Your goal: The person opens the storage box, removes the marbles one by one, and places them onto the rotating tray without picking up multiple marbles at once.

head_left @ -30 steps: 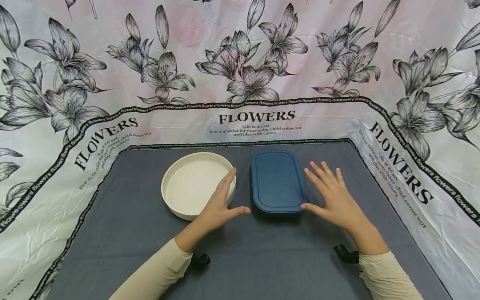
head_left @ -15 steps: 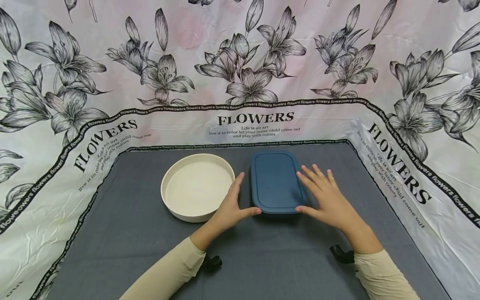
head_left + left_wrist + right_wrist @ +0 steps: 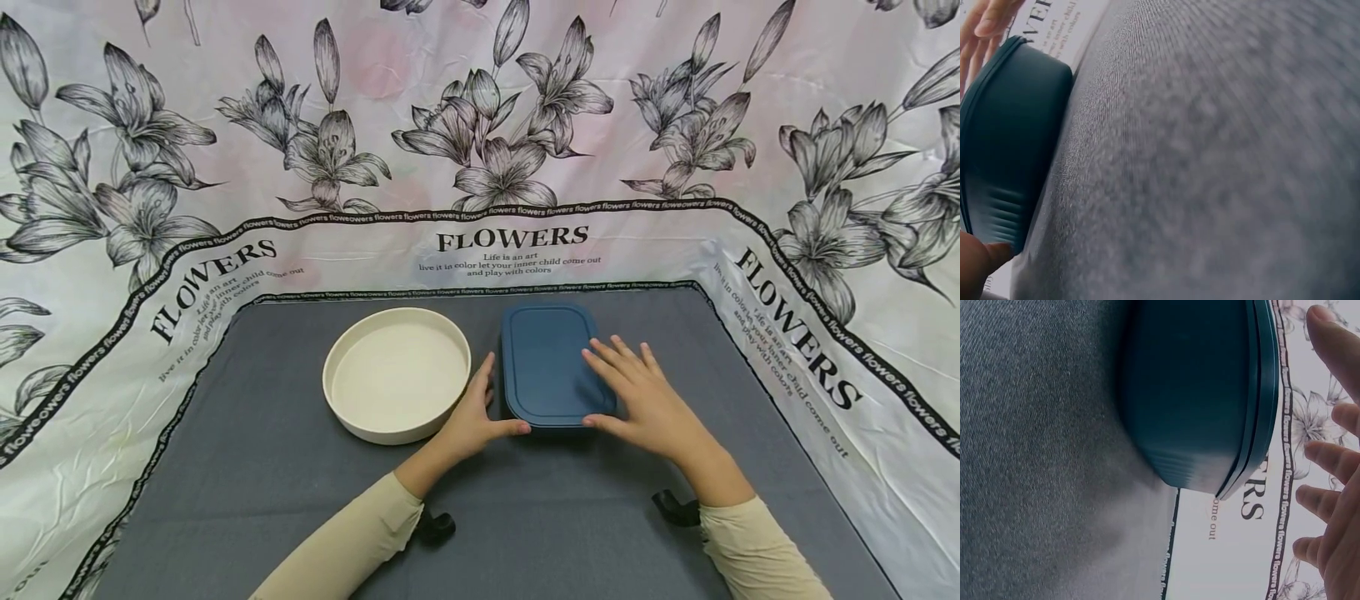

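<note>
A blue rectangular lidded container (image 3: 553,358) lies on the grey cloth, its lid on and its ribbed end wall visible in both wrist views. Beside its left side is my left hand (image 3: 474,418), thumb stretched toward the near left corner; in the left wrist view the thumb (image 3: 999,253) appears at the ribbed end, and I cannot tell how firmly it touches. My right hand (image 3: 637,400) hovers at the container's right edge with fingers spread. In the right wrist view its fingers (image 3: 1329,459) are straight and apart from the container wall.
A round cream dish (image 3: 397,375) with a low rim sits just left of my left hand. Grey cloth (image 3: 555,533) covers the table. A floral-printed curtain (image 3: 510,150) rises behind and along both sides.
Both hands have moved inward toward the blue container: the left one rightward off the cream dish, the right one leftward to the container's edge. The dish and container have stayed put.
</note>
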